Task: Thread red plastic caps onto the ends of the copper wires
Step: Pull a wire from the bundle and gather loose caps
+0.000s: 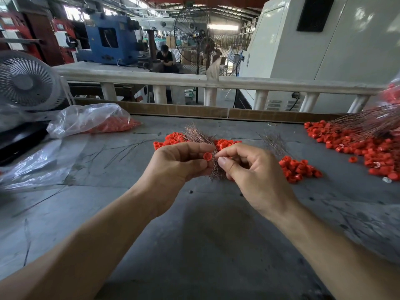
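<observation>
Red plastic cap, one, pinched between thumb and forefinger of the left hand, open side toward the camera. A bundle of copper wires, too many to count, fans up behind both hands above the grey table. Right hand curls thumb against forefinger at the wire ends, just beside the cap. Three loose heaps of caps lie on the table; the right heap is largest. One clear bag of caps at left. Two fans.
</observation>
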{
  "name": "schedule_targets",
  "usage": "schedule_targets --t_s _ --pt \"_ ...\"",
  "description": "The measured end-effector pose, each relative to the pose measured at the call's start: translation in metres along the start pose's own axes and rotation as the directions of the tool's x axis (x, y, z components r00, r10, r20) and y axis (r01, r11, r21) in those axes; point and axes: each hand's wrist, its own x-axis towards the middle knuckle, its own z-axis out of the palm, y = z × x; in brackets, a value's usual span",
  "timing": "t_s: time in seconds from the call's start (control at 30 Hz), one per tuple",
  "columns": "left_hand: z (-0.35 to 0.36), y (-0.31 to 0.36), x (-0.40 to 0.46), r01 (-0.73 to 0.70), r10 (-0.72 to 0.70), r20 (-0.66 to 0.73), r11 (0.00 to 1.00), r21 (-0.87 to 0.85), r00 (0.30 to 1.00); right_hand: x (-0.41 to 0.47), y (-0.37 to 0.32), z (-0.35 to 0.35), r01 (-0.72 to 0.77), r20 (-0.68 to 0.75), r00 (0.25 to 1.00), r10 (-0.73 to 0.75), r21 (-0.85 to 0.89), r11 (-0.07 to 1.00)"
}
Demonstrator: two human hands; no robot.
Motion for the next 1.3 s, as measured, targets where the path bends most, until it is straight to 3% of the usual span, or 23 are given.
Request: schedule_targets --t_s 0.43,1.3 --pt "0.0007 0.0001 -0.0022 -0.033 0.031 0.036 0.999 0.044 0.999 -0.0008 -0.0013 0.0007 -0.003 0.004 1.0 0.003 -0.062 0.998" --pt "-0.0023 0.0029 -0.004 -0.011 0.011 0.045 1.0 -0.001 0.999 0.0002 0.0 0.0002 0.007 0.0 1.0 -0.007 -0.004 1.0"
